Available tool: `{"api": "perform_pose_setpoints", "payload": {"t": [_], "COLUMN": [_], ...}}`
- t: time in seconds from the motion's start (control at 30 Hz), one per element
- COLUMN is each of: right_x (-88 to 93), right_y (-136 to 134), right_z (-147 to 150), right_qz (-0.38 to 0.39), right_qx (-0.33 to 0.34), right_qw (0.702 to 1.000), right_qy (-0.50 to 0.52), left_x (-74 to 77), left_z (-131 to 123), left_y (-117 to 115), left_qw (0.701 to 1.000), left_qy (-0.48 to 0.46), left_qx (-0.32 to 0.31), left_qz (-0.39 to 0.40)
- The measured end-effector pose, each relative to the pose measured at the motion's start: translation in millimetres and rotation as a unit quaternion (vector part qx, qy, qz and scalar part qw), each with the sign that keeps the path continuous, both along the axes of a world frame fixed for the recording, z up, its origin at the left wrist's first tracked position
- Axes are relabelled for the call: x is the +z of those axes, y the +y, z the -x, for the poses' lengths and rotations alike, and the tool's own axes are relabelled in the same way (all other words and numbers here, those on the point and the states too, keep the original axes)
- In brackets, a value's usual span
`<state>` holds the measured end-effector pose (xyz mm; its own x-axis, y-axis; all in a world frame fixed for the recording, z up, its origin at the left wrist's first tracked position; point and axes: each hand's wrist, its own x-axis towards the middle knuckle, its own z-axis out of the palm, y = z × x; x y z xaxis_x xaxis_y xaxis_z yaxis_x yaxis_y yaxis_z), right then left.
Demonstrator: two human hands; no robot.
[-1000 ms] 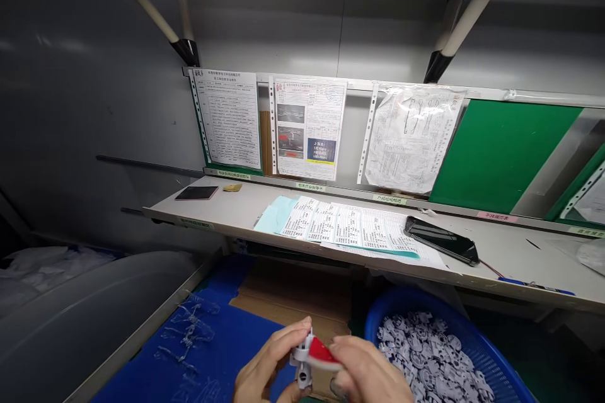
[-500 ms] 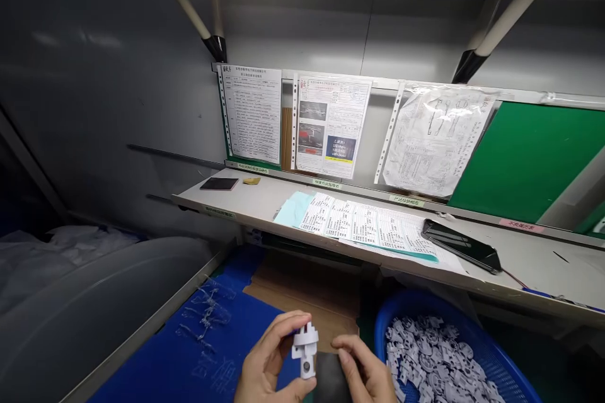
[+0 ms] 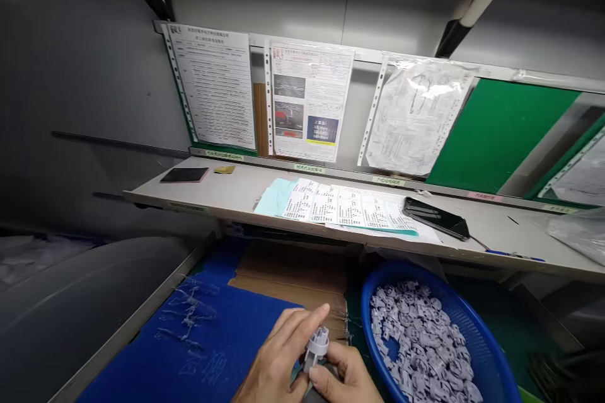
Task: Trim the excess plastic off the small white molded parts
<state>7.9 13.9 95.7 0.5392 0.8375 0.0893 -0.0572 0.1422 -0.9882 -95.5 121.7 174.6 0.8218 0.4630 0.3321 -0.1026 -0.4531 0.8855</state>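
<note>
A small white plastic part point(image 3: 319, 343), with a ring-like collar and short prongs on top, stands tilted between my hands at the bottom centre. My left hand point(image 3: 281, 352) holds it from the left, the index finger stretched up past its top. My right hand point(image 3: 347, 374) closes on its lower right side, thumb against the part. The part's lower end is mostly covered by fingers. A dark grey piece point(image 3: 313, 397), its kind unclear, shows below the hands at the frame's edge.
To the right, a blue plastic basket point(image 3: 491, 343) holds many similar white parts. Blue sheeting point(image 3: 227, 315) and brown cardboard point(image 3: 288, 274) cover the work surface. Above is a shelf point(image 3: 236, 192) with printed papers point(image 3: 350, 204) and a black phone point(image 3: 435, 217).
My hands have come together; my right hand has moved left onto the white plastic part. The part now leans and sits deeper between the fingers. The view has shifted right and down.
</note>
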Motion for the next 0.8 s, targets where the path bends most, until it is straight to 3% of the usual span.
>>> {"api": "perform_pose_setpoints", "payload": {"t": [0.1, 0.2, 0.3, 0.4, 0.5, 0.6, 0.7, 0.8], "right_x": [-1.0, 10.8, 36.2, 50.3, 38.0, 23.9, 33.3, 54.0], "right_y": [-2, -13, -23, -26, -27, -36, -48, -54], "right_z": [-6, -13, -17, -21, -26, -29, -26, -21], "right_qz": [0.008, 0.015, 0.046, 0.06, 0.043, 0.102, 0.194, 0.206], "right_qx": [0.014, -0.01, 0.069, 0.125, 0.057, -0.093, -0.233, -0.286], "right_qw": [1.0, 1.0, 0.997, 0.99, 0.997, 0.99, 0.945, 0.912], "right_qy": [0.017, -0.007, -0.007, -0.002, -0.003, -0.039, -0.125, -0.21], "left_x": [3.6, 3.0, -2.6, -10.1, -17.7, -23.8, -25.8, -23.9], "left_z": [-3, -4, -11, -24, -35, -40, -42, -46], "left_y": [-2, 1, 5, 6, 8, 11, 11, 10], "left_qw": [0.998, 0.987, 0.966, 0.967, 0.974, 0.973, 0.971, 0.978], "left_qy": [-0.008, 0.031, 0.038, 0.033, 0.013, -0.004, -0.004, 0.012], "left_qx": [-0.013, -0.038, -0.082, -0.113, -0.097, -0.056, -0.046, -0.055], "left_qz": [0.06, 0.152, 0.242, 0.226, 0.204, 0.226, 0.235, 0.202]}}
